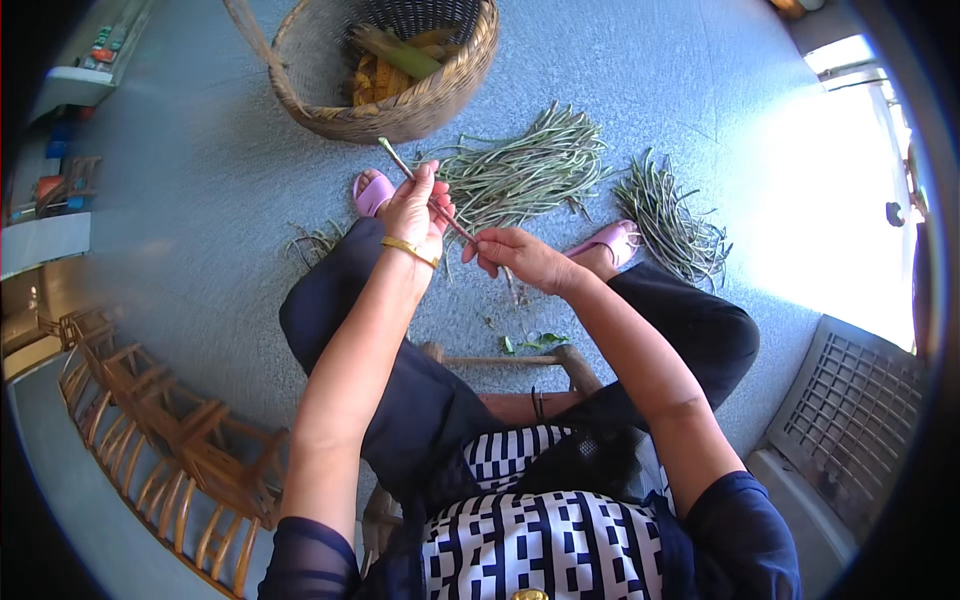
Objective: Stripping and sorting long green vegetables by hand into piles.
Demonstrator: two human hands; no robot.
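Between my two hands runs a thin reddish-brown plant stem (453,218), slanting from a pale green tip at upper left down to the right. My left hand (420,206), with a gold bracelet at the wrist, grips it along its middle between thumb and fingers. The lower end is pinched by the thumb and fingers of my right hand (517,255). A large heap of long green stems (529,165) lies on the floor just beyond my hands. To the right, a smaller bundle of similar stems (671,217) rests beside my foot.
A woven basket (390,124) holding corn cobs and a green husk stands beyond my left foot. Scattered green leaves (536,343) lie near the wooden stool (502,361) under me. Wooden chairs (172,435) line the left side; a lattice panel (847,405) is at right.
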